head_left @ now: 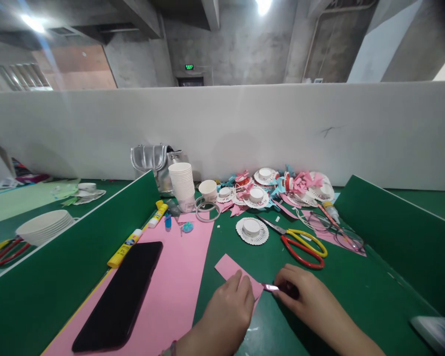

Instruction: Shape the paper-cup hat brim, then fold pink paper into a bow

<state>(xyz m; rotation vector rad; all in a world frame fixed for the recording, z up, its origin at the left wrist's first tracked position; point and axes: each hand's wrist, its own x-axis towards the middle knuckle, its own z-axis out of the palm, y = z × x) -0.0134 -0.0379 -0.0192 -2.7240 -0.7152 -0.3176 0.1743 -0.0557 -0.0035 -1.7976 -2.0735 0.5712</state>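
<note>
My left grip (232, 304) held the pink paper strip (228, 265), my right grip (304, 291) pinched a metallic tool (270, 287); the fringed white disc (252, 239) looked cut, the strip unfinished

1. A long strip of pink paper (229, 266). Looks smooth and plain, with a straight-cut end.
2. Lies at a slant on the green table (359, 291), with the far end to the left and the near end to the right. Partly hidden by the left hand (230, 306), right on top.
3. A small, shiny, pinkish tool (270, 287). Held in the right hand (294, 287), with the thin tip pointing left, right at the paper's right edge. Hard to tell what kind.
</note>
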